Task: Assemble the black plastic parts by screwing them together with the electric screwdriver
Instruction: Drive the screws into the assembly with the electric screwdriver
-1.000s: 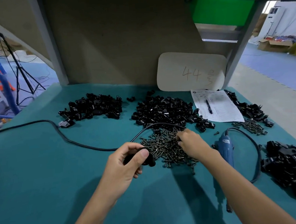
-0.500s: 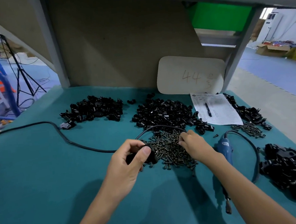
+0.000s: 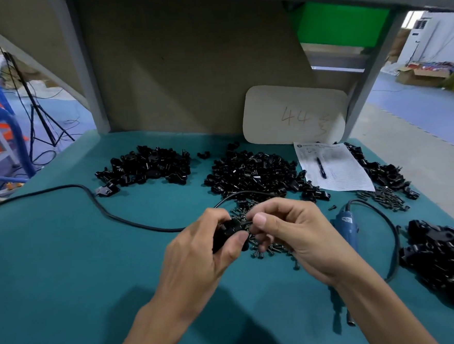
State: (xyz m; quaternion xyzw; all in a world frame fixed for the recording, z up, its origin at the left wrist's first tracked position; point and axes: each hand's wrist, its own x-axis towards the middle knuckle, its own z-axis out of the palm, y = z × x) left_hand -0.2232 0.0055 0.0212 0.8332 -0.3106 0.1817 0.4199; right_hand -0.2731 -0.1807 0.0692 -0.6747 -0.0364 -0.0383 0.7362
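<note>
place: factory assembly workstation | tabletop (image 3: 65, 263): teal mat, heaps of black plastic parts (image 3: 252, 172), loose screws (image 3: 383, 199), corded electric screwdriver (image 3: 348, 228) | paperwork: form (image 3: 349, 174) with pen (image 3: 321, 168), board (image 3: 294, 113) marked 44 | beyond: open blue floor (image 3: 417, 110), cardboard boxes (image 3: 420, 75)

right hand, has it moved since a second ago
Yes. The right hand has left the far side of the screw pile and drawn back toward the left hand, and pinches a screw at the black part.
</note>
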